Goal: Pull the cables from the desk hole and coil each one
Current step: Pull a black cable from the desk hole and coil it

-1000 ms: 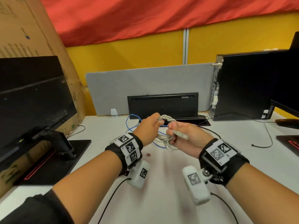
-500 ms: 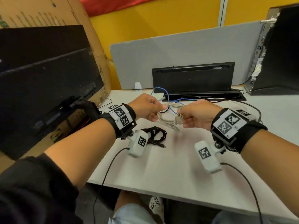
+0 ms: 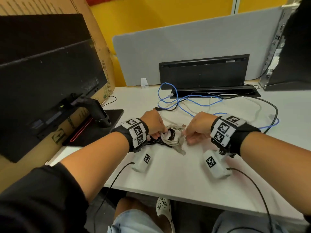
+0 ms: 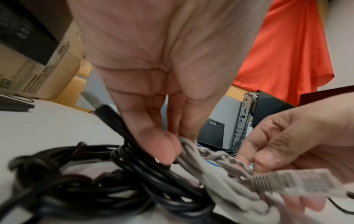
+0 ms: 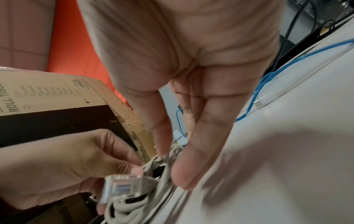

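Note:
A coiled grey network cable (image 3: 175,141) lies low over the white desk (image 3: 168,174), partly on top of a coiled black cable (image 3: 155,142). My left hand (image 3: 161,133) pinches the grey loops at their left side; in the left wrist view its fingertips (image 4: 168,148) sit where the grey cable (image 4: 220,174) meets the black coil (image 4: 95,181). My right hand (image 3: 186,134) pinches the grey loops from the right, thumb and finger closed on them (image 5: 168,153). The cable's clear plug (image 5: 122,186) sticks out near both hands.
A blue cable (image 3: 168,98), a white cable (image 3: 255,106) and a black cable (image 3: 274,111) trail loose from the open desk hatch (image 3: 203,71). A monitor (image 3: 42,73) stands on the left, backed by a cardboard box (image 3: 94,26). A PC tower (image 3: 286,56) is on the right.
Both hands have come down from mid-air and brought the grey coil to the desk, onto the black coil at the front left. The head view has tilted down.

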Available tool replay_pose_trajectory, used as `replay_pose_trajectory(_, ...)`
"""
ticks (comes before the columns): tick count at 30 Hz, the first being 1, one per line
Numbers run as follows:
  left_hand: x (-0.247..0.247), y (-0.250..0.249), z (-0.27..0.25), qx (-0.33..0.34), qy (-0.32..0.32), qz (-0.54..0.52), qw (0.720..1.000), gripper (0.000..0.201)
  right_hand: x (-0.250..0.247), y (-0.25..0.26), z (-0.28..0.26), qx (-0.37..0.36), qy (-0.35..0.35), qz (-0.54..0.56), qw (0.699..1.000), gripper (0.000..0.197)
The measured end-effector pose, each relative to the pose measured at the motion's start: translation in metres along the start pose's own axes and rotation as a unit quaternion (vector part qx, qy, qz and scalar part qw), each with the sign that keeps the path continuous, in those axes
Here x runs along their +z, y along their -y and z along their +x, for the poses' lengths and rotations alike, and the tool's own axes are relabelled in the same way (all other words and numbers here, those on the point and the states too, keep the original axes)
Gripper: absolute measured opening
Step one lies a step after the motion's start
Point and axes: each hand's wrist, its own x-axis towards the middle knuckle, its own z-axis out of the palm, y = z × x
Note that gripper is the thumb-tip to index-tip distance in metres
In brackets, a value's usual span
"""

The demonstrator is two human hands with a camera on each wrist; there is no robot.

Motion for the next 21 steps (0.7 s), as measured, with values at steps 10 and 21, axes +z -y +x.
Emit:
replay_pose_trajectory(10,-0.008,-0.005,0.012,0.029,-0.033,0.185,0.982,0.023,-0.057,-0.002,-0.030,-0.028,-0.115,-0.090,0.989,0.023)
replay_pose_trajectory(21,0.047,-0.092,0.023,0.261,-0.068,0.160,0.950,0.020,-0.142,-0.041,-0.060,0.012,-0.246,-0.305,0.920,0.038)
